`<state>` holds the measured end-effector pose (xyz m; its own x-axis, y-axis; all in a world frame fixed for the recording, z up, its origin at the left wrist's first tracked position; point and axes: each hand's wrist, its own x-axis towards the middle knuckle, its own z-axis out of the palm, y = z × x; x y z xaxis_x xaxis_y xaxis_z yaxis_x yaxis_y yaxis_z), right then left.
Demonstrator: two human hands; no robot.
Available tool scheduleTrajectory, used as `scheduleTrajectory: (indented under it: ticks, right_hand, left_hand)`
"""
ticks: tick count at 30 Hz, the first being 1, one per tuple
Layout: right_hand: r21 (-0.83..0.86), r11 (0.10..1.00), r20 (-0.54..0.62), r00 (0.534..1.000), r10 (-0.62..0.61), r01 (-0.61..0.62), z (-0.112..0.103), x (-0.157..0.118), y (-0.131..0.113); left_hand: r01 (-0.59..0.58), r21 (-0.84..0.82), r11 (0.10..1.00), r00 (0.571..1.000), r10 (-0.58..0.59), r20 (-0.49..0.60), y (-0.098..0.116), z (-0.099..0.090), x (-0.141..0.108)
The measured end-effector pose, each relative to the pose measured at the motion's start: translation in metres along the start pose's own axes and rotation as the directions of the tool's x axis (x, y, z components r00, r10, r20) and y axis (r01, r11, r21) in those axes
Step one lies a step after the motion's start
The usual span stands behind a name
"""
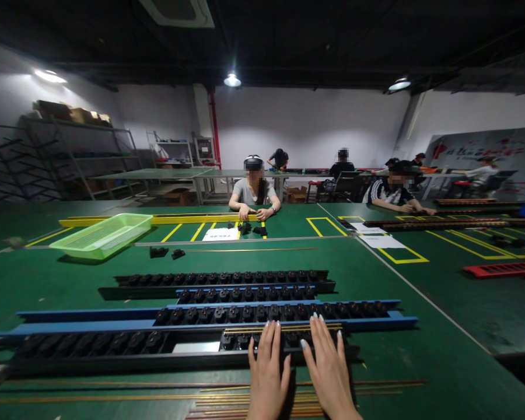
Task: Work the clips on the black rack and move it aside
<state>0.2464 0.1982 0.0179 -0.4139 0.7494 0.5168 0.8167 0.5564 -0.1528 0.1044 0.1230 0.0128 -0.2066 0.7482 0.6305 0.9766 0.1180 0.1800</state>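
Note:
My left hand [266, 361] lies flat with fingers stretched forward, its fingertips on thin brass rods [245, 331] that rest along the nearest black rail [135, 364]. To its right, my right hand [328, 359] is also spread, fingertips at the same rods near their right part. Neither hand grips anything. Black parts [81, 343] sit in a row inside this rail, with a gap showing a pale strip [196, 347]. Behind it are blue rails [87, 325] and another black rail [135, 293], all carrying black parts. More brass rods [221, 402] lie on the green table before the rail.
A light green basket [105, 236] stands at the back left. Loose black parts [158, 252] and one long rod [245, 250] lie behind the rails. Across the table, a person [254, 192] works at a yellow rail [170, 220]. Red rails [503, 269] are at the right.

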Motion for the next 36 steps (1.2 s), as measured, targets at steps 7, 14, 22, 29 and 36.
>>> scheduleTrajectory:
  ticks: [7, 14, 22, 29, 36]
  right_hand:
    - [0.005, 0.994, 0.038, 0.993, -0.111, 0.111, 0.003, -0.001, -0.015]
    - [0.012, 0.996, 0.068, 0.994, -0.091, 0.090, 0.001, 0.000, -0.016]
    - [0.053, 0.993, 0.106, 0.988, -0.115, 0.110, -0.004, 0.003, -0.027]
    - [0.052, 0.995, 0.095, 0.991, -0.094, 0.089, -0.002, 0.002, -0.031]
    - [0.102, 0.983, 0.133, 0.977, -0.167, 0.155, -0.009, 0.008, -0.037]
  left_hand:
    - [-0.014, 0.009, 1.000, 1.000, 0.014, -0.004, -0.002, 0.003, -0.001]
    - [-0.016, 0.006, 1.000, 1.000, 0.016, -0.014, 0.000, 0.002, 0.000]
    - [-0.012, 0.007, 1.000, 1.000, 0.012, 0.011, -0.002, 0.003, -0.002]
    - [-0.004, -0.009, 1.000, 1.000, 0.004, 0.025, -0.003, 0.002, -0.002]
    - [0.022, -0.022, 1.000, 0.999, -0.021, 0.028, 0.000, 0.005, -0.004]
